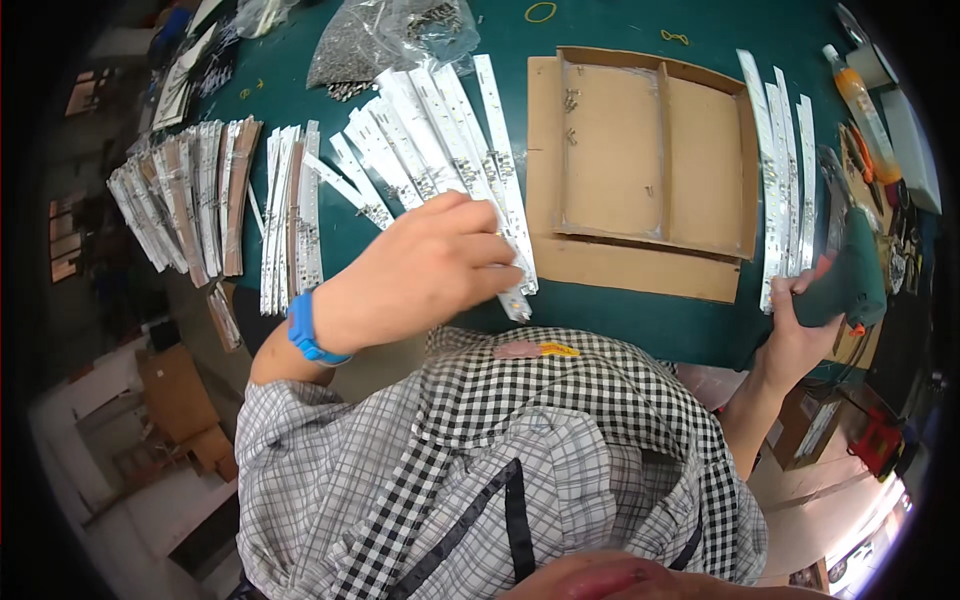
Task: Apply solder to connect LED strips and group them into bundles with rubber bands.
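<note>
In the head view, the left hand (440, 260) lies over a fan of white narrow strips (415, 125), fingers half curled; whether it pinches one, I cannot tell. The spread probably makes each strip easier to reach. The right hand (795, 335) is closed around a dark green power tool (864, 268). Between the hands, a brown cardboard tray (615, 170) holds small metal pieces (571, 100) — its walls likely keep them in. Beyond the left hand, a clear plastic bag (360, 40) contains more.

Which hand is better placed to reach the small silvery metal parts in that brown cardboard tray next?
Probably the left hand: it's nearer the metal parts, mostly at left in the tray. The right hand sits beyond the tray's right wall, by slim white strips.
</note>
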Available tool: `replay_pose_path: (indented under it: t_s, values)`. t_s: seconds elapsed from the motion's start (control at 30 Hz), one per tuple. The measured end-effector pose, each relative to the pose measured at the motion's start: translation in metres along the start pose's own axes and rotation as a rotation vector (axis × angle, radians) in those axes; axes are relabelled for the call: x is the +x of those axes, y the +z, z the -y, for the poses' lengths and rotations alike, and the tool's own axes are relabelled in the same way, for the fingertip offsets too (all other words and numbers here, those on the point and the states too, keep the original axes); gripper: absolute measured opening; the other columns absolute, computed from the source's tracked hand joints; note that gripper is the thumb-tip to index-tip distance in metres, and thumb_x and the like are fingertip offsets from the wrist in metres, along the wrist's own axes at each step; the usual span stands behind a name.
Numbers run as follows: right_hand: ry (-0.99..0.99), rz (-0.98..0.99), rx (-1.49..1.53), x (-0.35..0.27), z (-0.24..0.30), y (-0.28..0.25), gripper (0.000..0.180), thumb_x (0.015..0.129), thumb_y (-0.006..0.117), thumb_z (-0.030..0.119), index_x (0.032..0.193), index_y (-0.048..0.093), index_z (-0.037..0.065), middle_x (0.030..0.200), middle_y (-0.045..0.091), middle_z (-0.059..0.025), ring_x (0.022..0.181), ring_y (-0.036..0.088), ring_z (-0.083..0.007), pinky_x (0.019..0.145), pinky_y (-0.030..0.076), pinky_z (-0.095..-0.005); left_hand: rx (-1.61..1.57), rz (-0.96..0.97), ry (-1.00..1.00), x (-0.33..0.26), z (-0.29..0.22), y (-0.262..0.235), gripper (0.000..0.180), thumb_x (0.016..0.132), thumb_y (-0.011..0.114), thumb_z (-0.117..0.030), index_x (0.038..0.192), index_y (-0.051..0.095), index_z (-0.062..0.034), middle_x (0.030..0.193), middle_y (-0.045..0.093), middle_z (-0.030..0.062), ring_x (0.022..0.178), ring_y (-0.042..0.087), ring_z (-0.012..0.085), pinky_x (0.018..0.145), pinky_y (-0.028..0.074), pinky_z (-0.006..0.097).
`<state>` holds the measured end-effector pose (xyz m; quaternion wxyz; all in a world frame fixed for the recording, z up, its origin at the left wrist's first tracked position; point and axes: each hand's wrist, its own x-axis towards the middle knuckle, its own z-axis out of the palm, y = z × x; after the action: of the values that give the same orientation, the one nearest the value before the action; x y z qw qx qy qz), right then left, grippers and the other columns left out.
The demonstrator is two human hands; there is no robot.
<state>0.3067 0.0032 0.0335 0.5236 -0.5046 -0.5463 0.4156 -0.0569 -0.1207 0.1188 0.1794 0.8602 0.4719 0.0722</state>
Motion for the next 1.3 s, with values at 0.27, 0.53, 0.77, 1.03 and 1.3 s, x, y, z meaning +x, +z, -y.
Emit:
replay_pose_path:
  t_s: [0.27, 0.53, 0.77, 1.03, 1.3]
  values:
    - [0.198, 0.133, 0.135, -0.043, 0.019, 0.037, 0.067, 0.077, 0.07, -0.016, 0.137, 0.046, -0.002, 0.093, 0.055, -0.0029, 0.079, 0.058, -0.0093, 0.069, 0.051, -0.0226, 0.033, 0.061, -0.11, -0.011, 0.003, 0.022, 0.025, 0.075, 0.064, -0.008, 0.099, 0.072, -0.0049, 0.103, 0.07, 0.0032, 0.099, 0.06, 0.0222, 0.087, 0.048, 0.035]
    - [0.358, 0.178, 0.031, -0.065, 0.006, 0.043, 0.031, 0.079, 0.071, -0.012, 0.101, 0.055, 0.001, 0.087, 0.057, -0.0014, 0.074, 0.058, -0.0072, 0.064, 0.051, -0.0236, -0.107, 0.125, -0.051, 0.025, 0.009, -0.003, 0.028, 0.069, 0.075, -0.003, 0.097, 0.072, -0.0033, 0.097, 0.07, 0.008, 0.091, 0.063, 0.0276, 0.083, 0.05, 0.038]
    - [0.264, 0.15, 0.067, -0.067, 0.016, 0.037, 0.074, 0.078, 0.067, -0.017, 0.145, 0.039, -0.002, 0.092, 0.053, -0.0021, 0.077, 0.056, -0.0076, 0.07, 0.05, -0.0224, -0.129, -0.211, 0.058, 0.135, 0.049, 0.059, 0.021, 0.075, 0.074, -0.004, 0.095, 0.073, -0.004, 0.088, 0.069, 0.011, 0.086, 0.065, 0.0309, 0.073, 0.054, 0.04]
    - [0.223, 0.049, 0.121, -0.068, 0.014, 0.038, 0.037, 0.079, 0.074, -0.008, 0.112, 0.06, -0.004, 0.085, 0.06, 0.0006, 0.072, 0.057, -0.007, 0.066, 0.049, -0.0226, -0.276, -0.268, 0.04, 0.161, 0.061, 0.094, 0.019, 0.073, 0.078, -0.004, 0.091, 0.076, -0.0053, 0.086, 0.071, 0.0107, 0.08, 0.067, 0.0301, 0.072, 0.055, 0.036]
    - [0.232, 0.223, 0.116, -0.068, -0.004, 0.041, 0.024, 0.08, 0.074, -0.009, 0.092, 0.057, 0.003, 0.083, 0.06, -0.0008, 0.072, 0.059, -0.0064, 0.062, 0.049, -0.0238, 0.019, -0.301, 0.053, 0.149, 0.037, 0.063, 0.015, 0.076, 0.071, 0.001, 0.09, 0.066, -0.0007, 0.086, 0.066, 0.0126, 0.08, 0.065, 0.0347, 0.071, 0.053, 0.041]
